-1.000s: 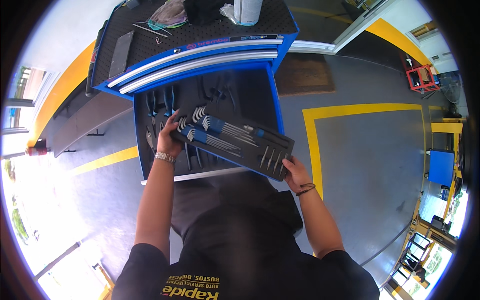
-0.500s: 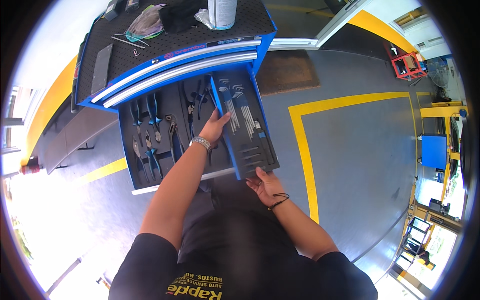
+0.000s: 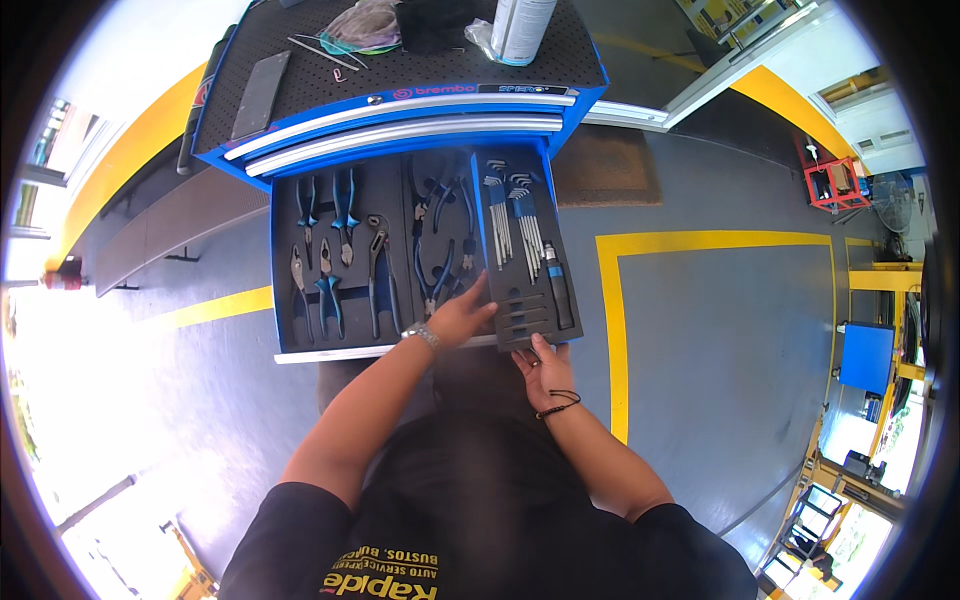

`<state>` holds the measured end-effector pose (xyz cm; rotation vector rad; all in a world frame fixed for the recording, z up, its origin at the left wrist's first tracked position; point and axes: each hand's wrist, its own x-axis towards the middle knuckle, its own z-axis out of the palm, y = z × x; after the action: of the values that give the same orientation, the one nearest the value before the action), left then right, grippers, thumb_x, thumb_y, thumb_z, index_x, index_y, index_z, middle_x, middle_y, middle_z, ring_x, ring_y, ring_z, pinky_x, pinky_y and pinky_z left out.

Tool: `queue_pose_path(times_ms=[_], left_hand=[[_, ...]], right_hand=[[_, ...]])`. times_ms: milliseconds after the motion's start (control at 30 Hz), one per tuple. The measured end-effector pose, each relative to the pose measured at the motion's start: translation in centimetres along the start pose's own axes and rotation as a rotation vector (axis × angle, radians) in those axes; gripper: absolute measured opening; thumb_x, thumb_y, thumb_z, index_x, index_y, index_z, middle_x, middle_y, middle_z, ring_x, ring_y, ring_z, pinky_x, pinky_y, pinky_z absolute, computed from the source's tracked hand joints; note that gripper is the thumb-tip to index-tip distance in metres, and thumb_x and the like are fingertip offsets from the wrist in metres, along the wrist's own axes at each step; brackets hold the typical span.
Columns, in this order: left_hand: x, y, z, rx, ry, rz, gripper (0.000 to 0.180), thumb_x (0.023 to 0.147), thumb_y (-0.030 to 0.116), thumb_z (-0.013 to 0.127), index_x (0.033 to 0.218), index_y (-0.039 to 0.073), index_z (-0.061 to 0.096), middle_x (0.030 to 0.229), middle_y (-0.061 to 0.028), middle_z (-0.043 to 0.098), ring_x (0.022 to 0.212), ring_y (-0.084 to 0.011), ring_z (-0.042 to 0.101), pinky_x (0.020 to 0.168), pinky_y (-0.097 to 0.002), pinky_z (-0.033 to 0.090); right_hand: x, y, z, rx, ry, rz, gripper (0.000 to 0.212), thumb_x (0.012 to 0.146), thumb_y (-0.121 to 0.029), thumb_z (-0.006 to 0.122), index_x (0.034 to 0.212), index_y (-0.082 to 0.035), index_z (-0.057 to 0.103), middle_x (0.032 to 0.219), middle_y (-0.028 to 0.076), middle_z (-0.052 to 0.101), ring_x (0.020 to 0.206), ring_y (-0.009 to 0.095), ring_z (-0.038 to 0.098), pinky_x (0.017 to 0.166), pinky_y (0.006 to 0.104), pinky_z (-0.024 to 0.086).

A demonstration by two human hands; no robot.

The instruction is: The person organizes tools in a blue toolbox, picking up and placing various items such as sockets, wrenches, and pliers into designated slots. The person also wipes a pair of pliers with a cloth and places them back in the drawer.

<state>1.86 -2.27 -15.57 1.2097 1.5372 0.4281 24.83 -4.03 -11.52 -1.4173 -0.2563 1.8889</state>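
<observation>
A long dark foam tray [image 3: 525,250] of blue-handled hex keys and a screwdriver lies in the right side of an open blue tool-cart drawer [image 3: 283,260]. My left hand [image 3: 455,320] rests flat on the tray's near left edge, a watch on its wrist. Under the tray's near end, my right hand [image 3: 545,372] touches its front edge; a dark band circles that wrist. Neither hand closes around the tray.
Pliers and cutters [image 3: 340,255] fill the drawer's left and middle foam inserts. The cart top [image 3: 400,60] carries a spray can [image 3: 520,25], a crumpled bag and small tools. Yellow floor lines [image 3: 700,240] run to the right; a red stand [image 3: 835,180] is far right.
The tray was held slanted across the drawer, then turned lengthwise and lowered into the right side of the drawer. Both hands have slid to its near end.
</observation>
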Motion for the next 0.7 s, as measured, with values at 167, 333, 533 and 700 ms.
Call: queue_pose_path(times_ms=[167,333,533,700], left_hand=[[-0.2,-1.1,0.9,-0.249,-0.047,-0.005,0.077,0.108,0.044,0.056,0.17,0.023,0.014,0.13,-0.0203,0.069,0.118,-0.0258,0.069,0.101,-0.0375,0.054],[-0.9,2.3,2.1,-1.111,-0.051,-0.002,0.093,0.101,0.025,0.067,0.17,0.02,0.006,0.156,-0.0173,0.046,0.141,-0.0311,0.051,0.113,-0.0503,0.045],[-0.1,4.2,1.5,-1.229,-0.14,0.07,0.104,0.089,0.009,0.07,0.17,0.021,0.005,0.16,-0.0145,0.042,0.148,-0.032,0.041,0.122,-0.0529,0.033],[-0.9,3.9,0.9,-1.379,-0.236,0.101,0.105,0.084,0.005,0.068,0.169,0.02,0.009,0.159,-0.0122,0.043,0.148,-0.0318,0.04,0.123,-0.0514,0.03]], right_hand=[[-2.2,-1.0,0.7,-0.049,-0.006,-0.035,0.049,0.1,-0.017,0.069,0.142,-0.021,0.044,0.13,0.005,0.061,0.114,0.024,0.065,0.094,0.0416,0.058],[-1.7,-1.4,0.7,-0.006,-0.137,-0.002,0.037,0.102,-0.026,0.067,0.135,-0.016,0.053,0.121,0.006,0.067,0.108,0.022,0.068,0.09,0.0398,0.059],[-0.3,-1.4,-1.3,0.152,-0.127,0.195,0.038,0.103,-0.024,0.063,0.137,-0.011,0.052,0.125,0.011,0.066,0.105,0.027,0.071,0.085,0.0411,0.062],[-3.3,-2.6,0.5,-0.017,-0.22,0.008,0.041,0.102,-0.024,0.066,0.138,-0.012,0.051,0.125,0.012,0.068,0.102,0.029,0.073,0.084,0.0416,0.063]])
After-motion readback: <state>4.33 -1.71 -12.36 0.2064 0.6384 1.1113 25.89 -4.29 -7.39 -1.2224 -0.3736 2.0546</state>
